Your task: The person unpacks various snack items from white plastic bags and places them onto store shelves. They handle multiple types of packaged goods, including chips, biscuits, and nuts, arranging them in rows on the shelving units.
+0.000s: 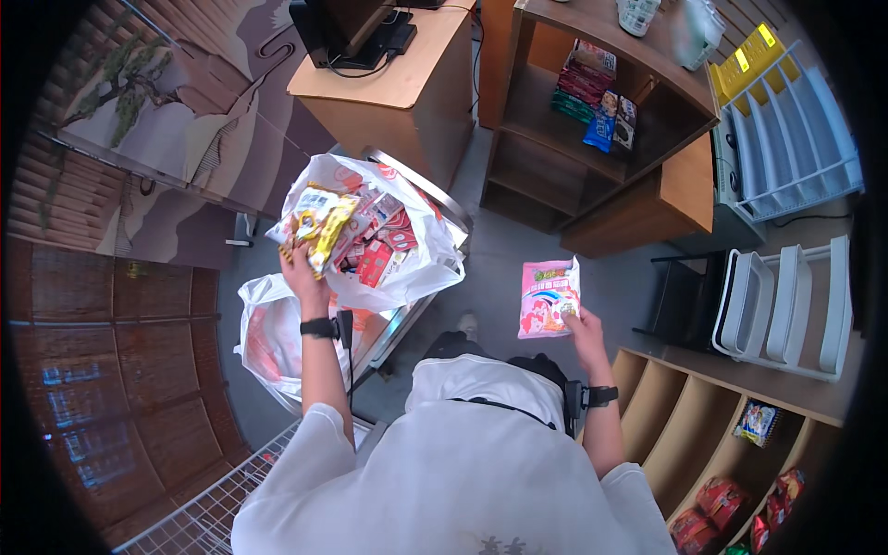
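Note:
My left hand (304,274) is at the left edge of a white plastic bag (433,277), gripping yellow and white snack packets (322,218); how many it holds I cannot tell. Inside the bag lie red and pink snack packs (378,260). Over the floor to the right, my right hand (586,333) holds a pink snack packet (544,298) by its lower right corner. A second white plastic bag (267,333) stands open below the first, partly hidden by my left forearm.
A brown shelf unit (534,152) with stacked snack packs stands ahead, beside a wooden cabinet (388,125). At right are white plastic racks (787,305) and a wooden divided shelf (687,416) holding several packets. A white wire rack (208,513) is at lower left.

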Motion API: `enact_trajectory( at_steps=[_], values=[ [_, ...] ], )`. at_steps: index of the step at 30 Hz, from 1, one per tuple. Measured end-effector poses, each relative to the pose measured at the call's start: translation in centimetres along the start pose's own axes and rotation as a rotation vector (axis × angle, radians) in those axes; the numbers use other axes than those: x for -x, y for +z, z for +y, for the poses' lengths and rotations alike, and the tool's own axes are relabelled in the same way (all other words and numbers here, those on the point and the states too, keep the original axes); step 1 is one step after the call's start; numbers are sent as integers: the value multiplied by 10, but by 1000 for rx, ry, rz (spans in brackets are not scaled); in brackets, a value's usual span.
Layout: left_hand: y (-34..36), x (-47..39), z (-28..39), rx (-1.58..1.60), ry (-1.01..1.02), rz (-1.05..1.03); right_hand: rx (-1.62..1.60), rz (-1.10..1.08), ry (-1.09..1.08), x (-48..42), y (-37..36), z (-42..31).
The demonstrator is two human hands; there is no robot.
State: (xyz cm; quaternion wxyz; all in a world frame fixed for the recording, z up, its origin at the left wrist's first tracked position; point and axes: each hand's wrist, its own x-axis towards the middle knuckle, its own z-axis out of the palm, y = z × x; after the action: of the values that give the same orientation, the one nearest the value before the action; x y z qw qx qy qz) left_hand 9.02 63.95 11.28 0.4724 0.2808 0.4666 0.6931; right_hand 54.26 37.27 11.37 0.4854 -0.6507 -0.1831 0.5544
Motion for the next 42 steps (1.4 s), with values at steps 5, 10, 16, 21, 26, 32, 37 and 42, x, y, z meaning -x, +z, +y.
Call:
enact_trajectory(
  at_steps=[5, 10, 16, 21, 26, 32, 37, 42],
  values=[
    [-36, 26, 34, 532, -325, -237, -58, -56, -34, 10, -3, -6],
    [-9, 54, 22, 603, -382, -325, -182, -10, -112, 19, -35, 14],
    [89, 101, -34, 498, -618, -527, -441, 132, -221, 65, -86, 15],
    [190, 198, -109, 433, -908, -712, -559, 360, -340, 115, -183, 57],
    [265, 322, -151, 343, -1127, -872, -734, 635, -507, 218, -273, 79],
    [323, 441, -184, 234, -1278, -1006, -828, 994, -582, 324, -359, 120],
    [319, 501, -199, 137, -1347, -1015, -660, 1007, -380, 347, -419, 172],
    [318, 520, -148, 119, -1344, -878, -733, 682, -230, 299, -424, 138]
  ],
)
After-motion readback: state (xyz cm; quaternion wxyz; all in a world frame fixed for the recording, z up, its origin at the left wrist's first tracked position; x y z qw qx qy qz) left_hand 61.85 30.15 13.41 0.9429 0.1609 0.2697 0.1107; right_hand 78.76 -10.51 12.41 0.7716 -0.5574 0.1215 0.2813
